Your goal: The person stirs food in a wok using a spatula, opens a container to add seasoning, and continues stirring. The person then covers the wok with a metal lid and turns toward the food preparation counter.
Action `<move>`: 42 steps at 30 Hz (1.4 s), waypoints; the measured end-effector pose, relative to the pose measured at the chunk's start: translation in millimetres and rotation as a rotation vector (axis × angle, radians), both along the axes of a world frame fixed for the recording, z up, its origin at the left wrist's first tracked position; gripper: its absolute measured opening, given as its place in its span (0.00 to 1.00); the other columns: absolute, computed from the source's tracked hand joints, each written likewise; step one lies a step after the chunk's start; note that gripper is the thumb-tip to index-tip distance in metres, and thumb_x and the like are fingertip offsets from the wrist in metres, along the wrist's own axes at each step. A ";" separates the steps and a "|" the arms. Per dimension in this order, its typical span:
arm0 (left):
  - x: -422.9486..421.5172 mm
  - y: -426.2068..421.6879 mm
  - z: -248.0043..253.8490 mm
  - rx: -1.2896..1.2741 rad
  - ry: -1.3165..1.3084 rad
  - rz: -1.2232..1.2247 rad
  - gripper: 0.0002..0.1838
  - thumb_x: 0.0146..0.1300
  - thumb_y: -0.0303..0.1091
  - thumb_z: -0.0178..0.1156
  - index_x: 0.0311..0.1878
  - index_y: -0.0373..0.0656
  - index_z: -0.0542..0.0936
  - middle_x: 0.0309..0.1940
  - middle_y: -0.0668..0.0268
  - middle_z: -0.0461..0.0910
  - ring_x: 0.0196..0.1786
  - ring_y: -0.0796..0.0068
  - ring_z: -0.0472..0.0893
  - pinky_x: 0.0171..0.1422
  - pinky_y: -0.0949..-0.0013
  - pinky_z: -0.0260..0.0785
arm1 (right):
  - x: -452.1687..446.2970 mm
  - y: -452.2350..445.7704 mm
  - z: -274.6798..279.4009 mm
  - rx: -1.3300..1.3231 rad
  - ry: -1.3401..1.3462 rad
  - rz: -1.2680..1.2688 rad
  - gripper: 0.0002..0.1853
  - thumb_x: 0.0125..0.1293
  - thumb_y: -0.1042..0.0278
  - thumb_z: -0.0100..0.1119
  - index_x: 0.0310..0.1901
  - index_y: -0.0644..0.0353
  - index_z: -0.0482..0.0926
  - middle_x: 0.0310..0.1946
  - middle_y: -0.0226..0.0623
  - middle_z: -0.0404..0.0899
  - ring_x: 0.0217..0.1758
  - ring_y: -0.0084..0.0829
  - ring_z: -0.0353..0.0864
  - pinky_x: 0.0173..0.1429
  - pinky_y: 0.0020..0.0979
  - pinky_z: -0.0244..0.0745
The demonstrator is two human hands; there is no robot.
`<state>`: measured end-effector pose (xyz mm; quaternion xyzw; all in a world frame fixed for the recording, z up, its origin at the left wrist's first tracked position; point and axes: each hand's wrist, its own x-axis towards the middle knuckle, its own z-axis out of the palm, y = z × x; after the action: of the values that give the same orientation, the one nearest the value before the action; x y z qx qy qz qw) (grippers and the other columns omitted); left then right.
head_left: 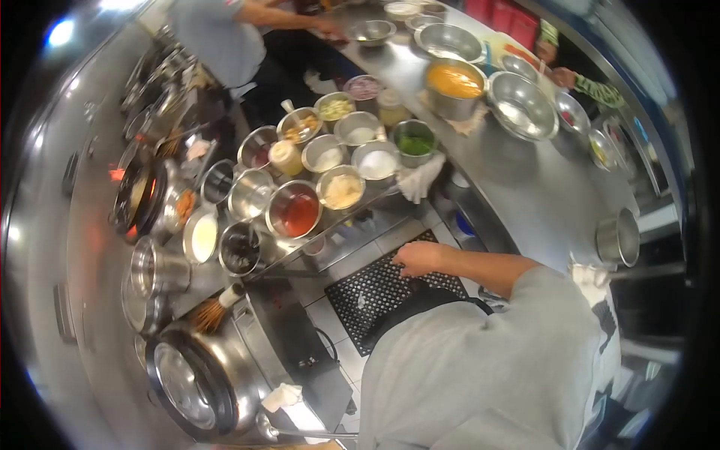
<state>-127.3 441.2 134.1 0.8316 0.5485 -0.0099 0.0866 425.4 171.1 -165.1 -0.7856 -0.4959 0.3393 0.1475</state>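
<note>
My right hand hangs over the black perforated floor mat, its fingers curled in and touching nothing around it; no object shows in it. The forearm reaches out of a grey short sleeve. My left hand is not in view. Closest to the right hand is a counter with metal containers, among them red sauce, a pale yellow mass and chopped greens. A white cloth hangs at the counter's corner.
A lit burner and a wok are at the left, with a bamboo brush. The steel table holds bowls and an orange-filled pot. One co-worker stands at top left; another's patterned sleeve shows at right.
</note>
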 end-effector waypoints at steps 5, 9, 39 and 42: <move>155.6 -66.5 -25.3 -0.972 -0.071 0.017 0.29 0.73 0.42 0.59 0.71 0.38 0.70 0.69 0.51 0.71 0.72 0.59 0.69 0.75 0.61 0.59 | 6.9 -70.7 -8.5 -0.029 0.051 -0.169 0.21 0.63 0.57 0.68 0.54 0.59 0.83 0.46 0.49 0.86 0.54 0.50 0.84 0.59 0.46 0.78; 187.3 -54.9 -163.4 -1.032 -0.403 -0.248 0.20 0.69 0.28 0.65 0.62 0.35 0.77 0.55 0.58 0.82 0.56 0.71 0.81 0.63 0.69 0.73 | 5.9 -119.0 -21.4 0.027 0.105 -0.402 0.23 0.63 0.58 0.67 0.57 0.58 0.82 0.47 0.49 0.85 0.56 0.51 0.82 0.61 0.46 0.76; 576.6 -175.6 -327.1 -0.391 -0.572 -1.294 0.24 0.62 0.28 0.60 0.62 0.34 0.74 0.62 0.40 0.73 0.63 0.40 0.75 0.69 0.52 0.68 | 135.3 -52.6 -109.7 0.868 1.608 -1.267 0.23 0.74 0.53 0.55 0.60 0.63 0.77 0.51 0.42 0.84 0.52 0.43 0.84 0.63 0.45 0.75; 600.3 -203.7 -337.3 -0.475 -0.452 -1.265 0.35 0.59 0.23 0.59 0.70 0.24 0.62 0.63 0.36 0.71 0.69 0.40 0.70 0.76 0.54 0.62 | 137.7 -50.9 -137.8 0.729 1.655 -1.314 0.19 0.77 0.55 0.51 0.56 0.63 0.78 0.50 0.42 0.84 0.54 0.42 0.83 0.63 0.47 0.76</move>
<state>473.0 237.5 -203.3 0.9309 -0.0876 -0.0048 0.3547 563.1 120.2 -302.9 -0.3368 0.1970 0.4479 0.8044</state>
